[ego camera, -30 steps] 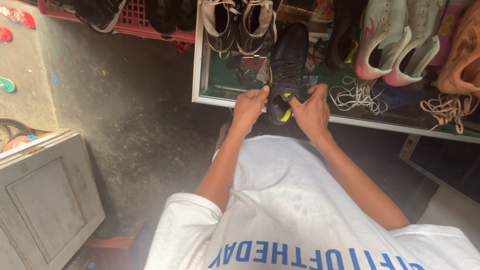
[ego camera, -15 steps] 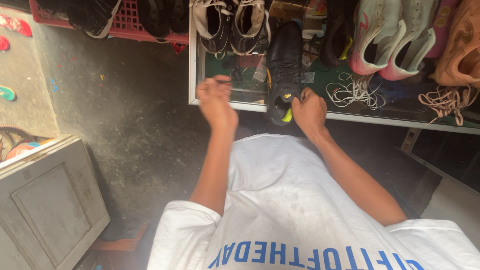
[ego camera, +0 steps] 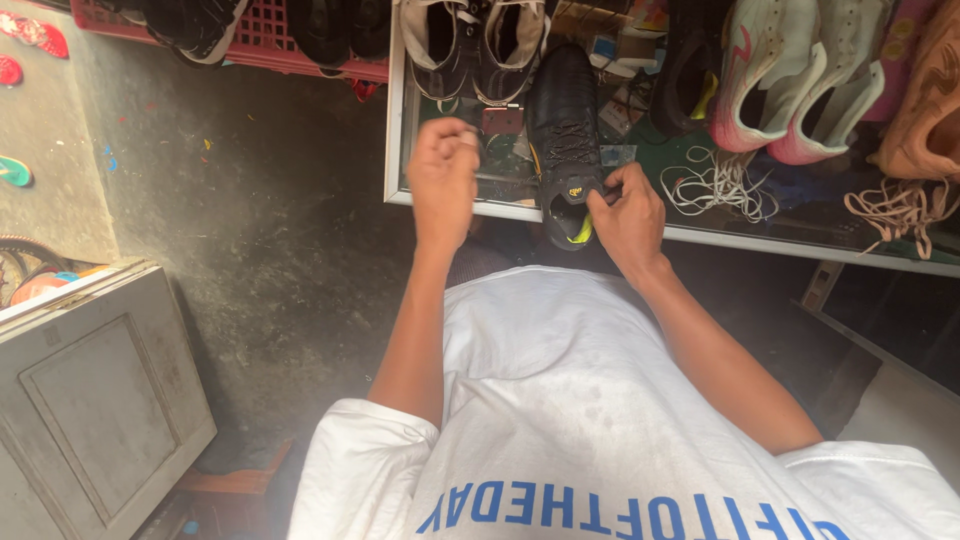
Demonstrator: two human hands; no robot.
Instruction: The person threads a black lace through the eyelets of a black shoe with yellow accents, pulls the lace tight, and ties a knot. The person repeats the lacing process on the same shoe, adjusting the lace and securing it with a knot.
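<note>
The black sneaker [ego camera: 565, 130] lies on the glass-topped table [ego camera: 760, 243] right in front of you, its heel with the yellow lining hanging just over the near metal edge and its toe pointing away. Your right hand [ego camera: 628, 215] grips it at the heel opening, fingers pressed together and pinching the tongue or collar by the small yellow tag. Your left hand [ego camera: 443, 178] is lifted clear of the shoe, just to its left above the table edge, fingers curled into a loose fist; whether it pinches anything I cannot tell. Beyond the black sneaker stands a grey and white pair of sneakers [ego camera: 472, 45]. To the right lie loose white laces [ego camera: 715, 182], then a white and pink pair of shoes [ego camera: 800, 85] and tan laces [ego camera: 900, 210]. Off to your left sit a red plastic crate [ego camera: 265, 35] with dark shoes and a grey panelled box [ego camera: 95, 400] on the concrete floor [ego camera: 260, 220].
</note>
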